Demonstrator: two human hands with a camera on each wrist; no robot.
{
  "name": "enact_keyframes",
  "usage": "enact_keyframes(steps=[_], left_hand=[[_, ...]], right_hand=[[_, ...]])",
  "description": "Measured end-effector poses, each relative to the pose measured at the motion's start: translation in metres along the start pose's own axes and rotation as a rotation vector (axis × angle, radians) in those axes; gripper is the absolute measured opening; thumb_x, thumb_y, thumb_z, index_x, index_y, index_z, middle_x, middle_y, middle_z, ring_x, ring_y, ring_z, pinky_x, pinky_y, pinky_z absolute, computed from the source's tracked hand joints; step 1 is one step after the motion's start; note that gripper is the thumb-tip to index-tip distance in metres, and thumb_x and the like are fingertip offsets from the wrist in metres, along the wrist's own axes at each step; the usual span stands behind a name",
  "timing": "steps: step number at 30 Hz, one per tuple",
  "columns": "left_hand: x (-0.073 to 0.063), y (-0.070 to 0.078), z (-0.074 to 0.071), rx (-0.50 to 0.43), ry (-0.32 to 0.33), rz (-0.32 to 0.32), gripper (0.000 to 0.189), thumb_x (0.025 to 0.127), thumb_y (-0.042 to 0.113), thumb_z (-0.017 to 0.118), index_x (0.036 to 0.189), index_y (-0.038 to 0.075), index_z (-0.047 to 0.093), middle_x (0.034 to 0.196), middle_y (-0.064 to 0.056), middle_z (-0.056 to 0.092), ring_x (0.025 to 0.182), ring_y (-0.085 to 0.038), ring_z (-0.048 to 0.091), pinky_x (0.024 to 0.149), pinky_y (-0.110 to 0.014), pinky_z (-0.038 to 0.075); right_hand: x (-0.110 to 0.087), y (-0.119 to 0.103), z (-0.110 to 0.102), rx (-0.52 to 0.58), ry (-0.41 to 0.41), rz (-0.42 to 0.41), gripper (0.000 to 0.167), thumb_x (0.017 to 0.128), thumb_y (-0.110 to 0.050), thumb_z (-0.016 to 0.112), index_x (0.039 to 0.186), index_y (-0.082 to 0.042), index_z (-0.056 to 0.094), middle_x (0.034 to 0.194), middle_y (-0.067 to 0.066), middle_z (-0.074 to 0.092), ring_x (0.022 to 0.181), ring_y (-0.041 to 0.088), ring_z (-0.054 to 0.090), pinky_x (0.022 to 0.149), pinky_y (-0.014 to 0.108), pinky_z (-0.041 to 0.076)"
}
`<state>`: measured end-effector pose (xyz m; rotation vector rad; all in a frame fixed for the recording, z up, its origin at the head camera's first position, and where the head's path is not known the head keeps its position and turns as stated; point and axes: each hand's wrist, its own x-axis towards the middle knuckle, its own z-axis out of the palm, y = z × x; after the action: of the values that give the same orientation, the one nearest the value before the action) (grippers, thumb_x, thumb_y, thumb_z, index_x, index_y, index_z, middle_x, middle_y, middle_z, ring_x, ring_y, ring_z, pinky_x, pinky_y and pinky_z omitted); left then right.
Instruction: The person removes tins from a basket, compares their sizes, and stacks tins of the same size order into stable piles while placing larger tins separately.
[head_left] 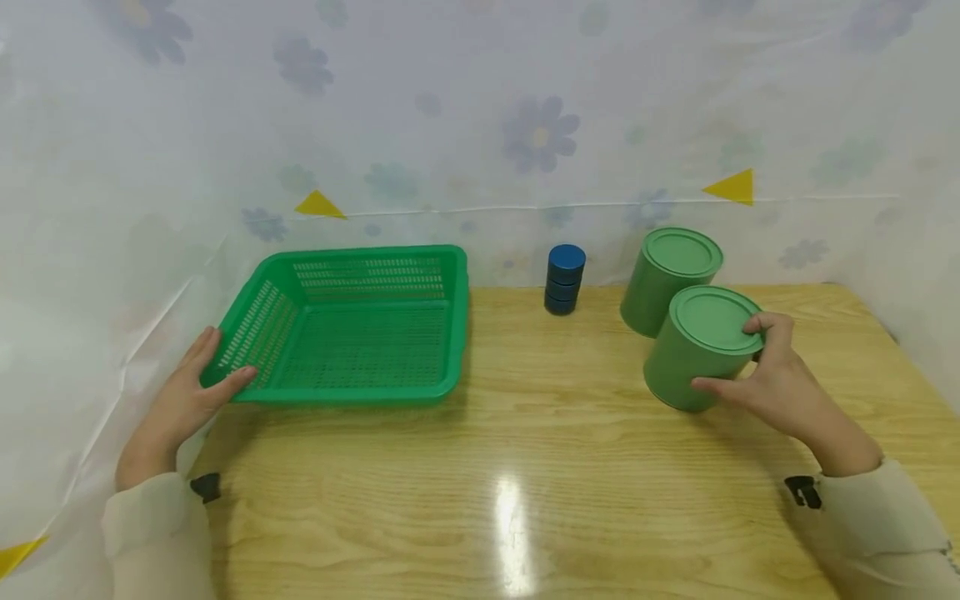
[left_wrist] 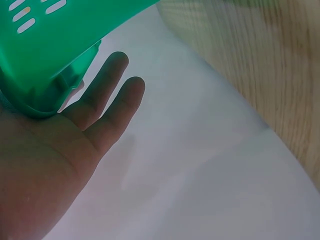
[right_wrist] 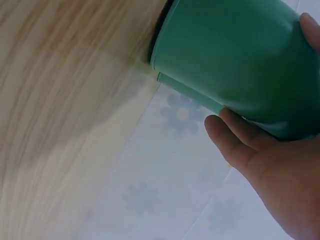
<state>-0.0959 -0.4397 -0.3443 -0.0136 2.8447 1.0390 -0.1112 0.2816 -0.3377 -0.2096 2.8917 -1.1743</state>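
Note:
At the left, a green plastic basket (head_left: 442, 392) with slotted walls has its near-left corner in my left hand (head_left: 180, 400). The thumb lies over the rim while fingers run along the outer side; two fingers (left_wrist: 117, 112) extend straight, free of the basket, in the left wrist view. My right hand (head_left: 772, 383) grips the nearer green lidded can (head_left: 690, 367), thumb on its near side and a fingertip at the lid's edge. The right wrist view shows the can's smooth side (right_wrist: 235, 60) against the hand. Just behind stands a second green can (head_left: 648, 287), partly covered by the first.
A short dark-blue cylinder (head_left: 564, 279), banded like a stack, stands near the back edge between the basket and cans. The wooden table (head_left: 420, 500) meets flowered white sheeting (head_left: 465, 125) at the back and sides. Yellow triangles (head_left: 735, 188) mark the sheeting.

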Motion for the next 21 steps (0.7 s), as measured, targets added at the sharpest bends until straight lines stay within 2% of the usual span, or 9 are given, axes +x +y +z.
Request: enact_keyframes(steps=[3, 5, 6, 12, 21], left_hand=[[-0.0001, -0.0002, 0.0002, -0.006, -0.006, -0.008, 0.089, 0.104, 0.043, 0.054, 0.162, 0.011, -0.006, 0.167, -0.013, -0.015, 0.147, -0.051, -0.01, 0.106, -0.079, 0.004], [0.0003, -0.0004, 0.0004, -0.011, -0.01, -0.013, 0.088, 0.104, 0.044, 0.053, 0.162, 0.012, -0.006, 0.166, -0.011, -0.016, 0.147, -0.051, -0.011, 0.106, -0.079, 0.004], [0.0008, -0.001, 0.0004, -0.014, -0.008, -0.013, 0.088, 0.104, 0.044, 0.053, 0.162, 0.012, -0.006, 0.166, -0.011, -0.016, 0.147, -0.051, -0.012, 0.106, -0.079, 0.004], [0.0015, -0.0042, -0.0019, -0.007, 0.005, -0.015, 0.087, 0.104, 0.043, 0.052, 0.162, 0.012, -0.006, 0.166, -0.013, -0.015, 0.147, -0.051, -0.011, 0.107, -0.078, 0.002], [0.0012, -0.006, -0.0016, 0.003, 0.008, -0.021, 0.087, 0.104, 0.044, 0.052, 0.162, 0.012, -0.004, 0.167, -0.013, -0.014, 0.147, -0.051, -0.01, 0.108, -0.077, 0.002]], right_hand=[[0.0001, 0.0019, -0.0011, -0.021, -0.005, 0.001, 0.091, 0.084, -0.022, 0.086, 0.13, -0.001, 0.01, 0.129, 0.045, 0.036, 0.111, 0.059, 0.047, 0.075, 0.042, 0.05], [0.0002, 0.0035, -0.0022, -0.037, -0.004, -0.006, 0.09, 0.084, -0.022, 0.086, 0.129, -0.001, 0.011, 0.126, 0.045, 0.037, 0.109, 0.058, 0.048, 0.075, 0.055, 0.047], [0.0004, 0.0043, -0.0028, -0.043, -0.005, -0.008, 0.09, 0.084, -0.022, 0.086, 0.129, -0.001, 0.011, 0.125, 0.044, 0.038, 0.108, 0.057, 0.048, 0.076, 0.058, 0.045], [0.0026, 0.0044, -0.0076, -0.054, -0.033, -0.011, 0.088, 0.085, -0.022, 0.085, 0.129, -0.002, 0.012, 0.122, 0.04, 0.039, 0.106, 0.054, 0.047, 0.077, 0.059, 0.044], [0.0001, 0.0039, -0.01, -0.048, -0.068, -0.006, 0.087, 0.086, -0.022, 0.084, 0.129, -0.001, 0.011, 0.126, 0.039, 0.037, 0.112, 0.056, 0.046, 0.082, 0.062, 0.043]])
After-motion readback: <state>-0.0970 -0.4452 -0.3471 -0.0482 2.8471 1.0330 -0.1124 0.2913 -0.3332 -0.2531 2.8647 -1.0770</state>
